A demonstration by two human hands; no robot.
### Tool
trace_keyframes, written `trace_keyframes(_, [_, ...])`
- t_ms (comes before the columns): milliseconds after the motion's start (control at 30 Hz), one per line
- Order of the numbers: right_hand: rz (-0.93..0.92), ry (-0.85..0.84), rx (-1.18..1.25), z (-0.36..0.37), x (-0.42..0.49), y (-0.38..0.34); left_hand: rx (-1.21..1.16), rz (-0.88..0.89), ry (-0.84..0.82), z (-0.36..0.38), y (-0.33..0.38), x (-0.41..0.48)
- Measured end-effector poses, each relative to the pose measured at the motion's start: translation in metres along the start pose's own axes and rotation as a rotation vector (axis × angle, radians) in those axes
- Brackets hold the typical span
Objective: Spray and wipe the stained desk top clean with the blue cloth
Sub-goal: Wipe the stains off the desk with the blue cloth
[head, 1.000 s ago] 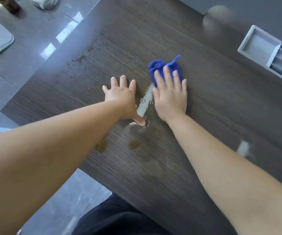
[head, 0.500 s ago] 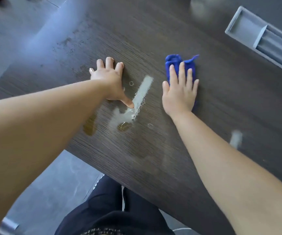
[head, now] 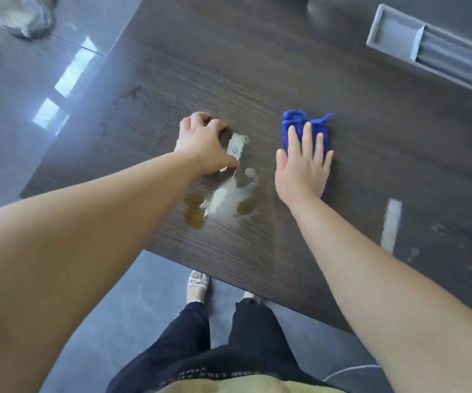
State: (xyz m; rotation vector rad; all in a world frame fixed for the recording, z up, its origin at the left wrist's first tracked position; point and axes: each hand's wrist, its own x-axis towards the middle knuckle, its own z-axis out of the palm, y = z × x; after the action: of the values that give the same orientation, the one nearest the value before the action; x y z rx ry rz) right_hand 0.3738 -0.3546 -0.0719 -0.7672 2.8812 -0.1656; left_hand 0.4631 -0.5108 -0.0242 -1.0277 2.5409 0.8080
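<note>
One wide-angle camera, worn on the person's head, looks forward and steeply down from close above the desk top — both forearms reach in from the lower corners toward mid-frame, and the person's legs and the grey floor show beneath the desk's near edge.

Glossy grey tile floor; bright light patches reflected.

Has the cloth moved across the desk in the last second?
Yes. The cloth, under the right hand, slid right, away from the wet streak, toward the tray.
</note>
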Motion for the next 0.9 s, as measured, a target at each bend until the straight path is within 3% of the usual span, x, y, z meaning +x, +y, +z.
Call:
trace_keyframes(133, [-0.563,-0.086,-0.064,0.008,-0.058,-0.012,-0.072,0.068,0.147,0.007,-0.026,-0.031])
trace_keyframes(200, [-0.697,-0.101,-0.095,0.005,-0.052,0.012,-0.06,0.068,0.138,0.004,-0.042,-0.045])
trace_keyframes(300, [-0.393,-0.071,-0.061,-0.002,-0.016,0.026,0.021,0.03,0.069,-0.01,-0.069,-0.06])
trace_keyframes(367, [-0.091,-0.039,-0.042,-0.002,0.007,0.005,0.06,0.009,0.042,-0.016,-0.083,-0.069])
trace_keyframes(433, [0.075,-0.009,-0.018,0.0,0.018,-0.031,0.067,-0.004,0.052,-0.018,-0.091,-0.076])
trace_keyframes(533, [-0.042,-0.049,-0.007,0.009,-0.002,-0.078,0.07,-0.023,0.053,-0.013,-0.098,-0.083])
trace_keyframes(700, [-0.691,-0.124,-0.051,0.014,-0.073,-0.053,0.173,0.044,0.025,-0.003,-0.113,-0.088])
trace_keyframes(767, [-0.651,-0.136,-0.053,0.008,-0.061,-0.022,0.196,0.06,-0.014,-0.004,-0.118,-0.089])
trace_keyframes(900, [-0.168,-0.073,-0.052,0.001,-0.007,-0.026,0.252,0.057,-0.057,-0.007,-0.115,-0.087])
